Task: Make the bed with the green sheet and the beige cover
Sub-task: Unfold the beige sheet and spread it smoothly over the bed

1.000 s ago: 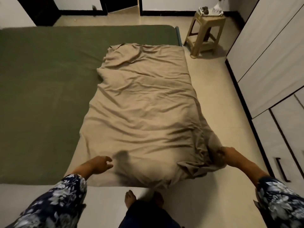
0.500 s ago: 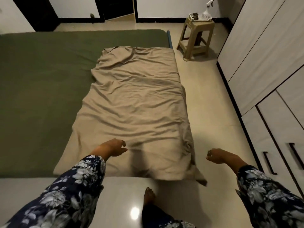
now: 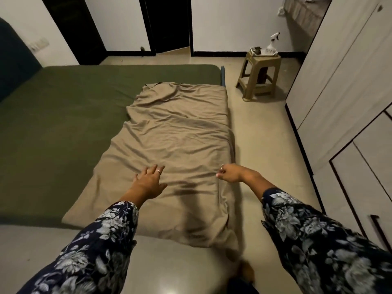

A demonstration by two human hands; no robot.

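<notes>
Lying wrinkled along right side of bed: beige cover (image 3: 169, 145), spread over green sheet (image 3: 63, 124), near corner draped over bed edge toward floor. Left hand (image 3: 149, 181) held flat over cover, fingers spread wide, ring seen on one finger; contact with cloth cannot be told. Right hand (image 3: 230, 172) held above cover's right edge, fingers curled, nothing seen gripped. Plastic stool (image 3: 259, 77) stood beyond bed, spray bottle (image 3: 273, 42) set on top.
</notes>
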